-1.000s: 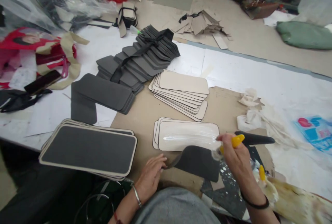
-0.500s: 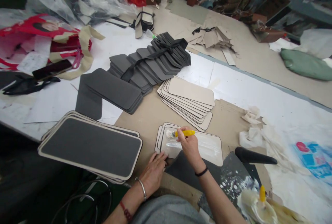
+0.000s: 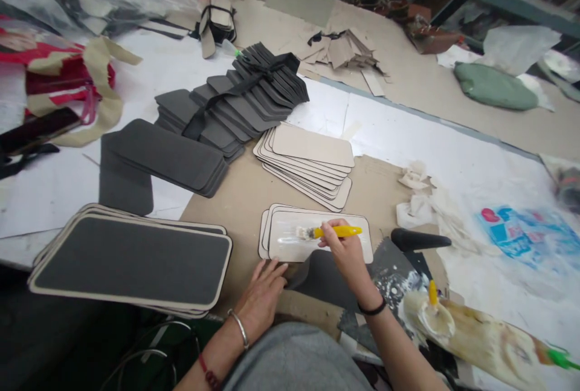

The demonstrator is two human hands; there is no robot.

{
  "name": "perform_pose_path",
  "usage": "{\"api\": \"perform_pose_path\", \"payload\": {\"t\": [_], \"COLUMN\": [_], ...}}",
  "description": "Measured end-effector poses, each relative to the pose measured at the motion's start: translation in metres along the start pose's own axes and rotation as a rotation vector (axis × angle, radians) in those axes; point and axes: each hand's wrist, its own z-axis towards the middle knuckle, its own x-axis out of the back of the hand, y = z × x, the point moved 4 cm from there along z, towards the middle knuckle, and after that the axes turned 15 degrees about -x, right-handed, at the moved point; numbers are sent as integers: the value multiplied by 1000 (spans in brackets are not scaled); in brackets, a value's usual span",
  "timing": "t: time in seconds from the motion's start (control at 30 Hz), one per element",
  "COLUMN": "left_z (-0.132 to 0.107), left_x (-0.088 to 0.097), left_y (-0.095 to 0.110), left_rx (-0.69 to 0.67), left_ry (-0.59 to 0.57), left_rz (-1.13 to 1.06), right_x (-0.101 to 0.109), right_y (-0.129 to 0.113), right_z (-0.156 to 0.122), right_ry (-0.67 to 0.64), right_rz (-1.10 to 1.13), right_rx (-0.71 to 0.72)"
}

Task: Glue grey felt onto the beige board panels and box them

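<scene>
In my right hand (image 3: 347, 252) is a brush (image 3: 338, 232) with a yellow handle, its whitish bristles touching the top beige panel (image 3: 290, 249). Wet, shiny white streaks run along that panel, which lies on a small stack of rounded-corner panels. My left hand (image 3: 264, 287) rests with fingers spread at the stack's near edge, holding nothing. A dark grey sheet (image 3: 317, 282) lies between my hands, partly under my right wrist. Behind sits a fanned pile of beige panels (image 3: 312, 149). To the left are larger beige-bordered panels with dark grey faces (image 3: 131, 261).
Dark grey panels (image 3: 167, 155) and a strapped dark bundle (image 3: 254, 92) lie at the back left. At the right are a dark tapered object (image 3: 419, 239), a white-spattered grey piece (image 3: 394, 273), a glue pot (image 3: 436, 321) with another yellow handle, and printed plastic (image 3: 521, 234).
My right hand has drawn the brush rightward along the top panel. My left hand stays by the stack's near edge. The camera view has shifted, so the surroundings sit farther left.
</scene>
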Motion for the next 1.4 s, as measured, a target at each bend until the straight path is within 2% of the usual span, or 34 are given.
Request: {"api": "perform_pose_path", "payload": {"t": [0.1,0.17,0.27,0.37,0.43,0.5,0.6,0.7,0.77,0.83,1.0,1.1,1.17,1.27,1.33,1.4], "left_z": [2,4,6,6,5,4,5,7,8,8,3,0,0,0,2,6], "left_x": [-3,-4,-4,-5,-6,-7,-6,-5,-5,-5,-12,-16,-17,-14,-5,8], "left_y": [-2,-5,-8,-8,-5,-2,2,0,-3,-5,-10,-13,-15,-14,-7,7], "left_rx": [21,45,82,102,91,52,22,69,96,104,66,45,48,73,53,-27], "left_ry": [-80,-126,-158,-160,-148,-137,-155,-212,-233,-219,-139,-105,-106,-95,-60,-28], "left_rz": [10,-5,-31,-36,-31,-14,21,52,67,75,71,79,85,93,92,72], "right_x": [-33,-46,-40,-12,4,9,-8,-33,-35,-18,74,116,130,138,138,134], "right_y": [8,16,30,40,41,36,27,23,26,32,61,77,84,82,73,61], "right_z": [-6,-8,-6,-3,-3,-7,-17,-23,-21,-15,-3,-4,-8,-20,-28,-35], "right_ry": [-147,-175,-76,53,107,117,63,-12,8,109,416,515,535,561,560,523], "right_rz": [45,10,-68,-112,-126,-127,-94,-88,-121,-164,-240,-277,-294,-338,-393,-445], "right_rx": [6,23,47,47,47,67,106,148,176,171,11,-63,-82,-44,1,32]}}
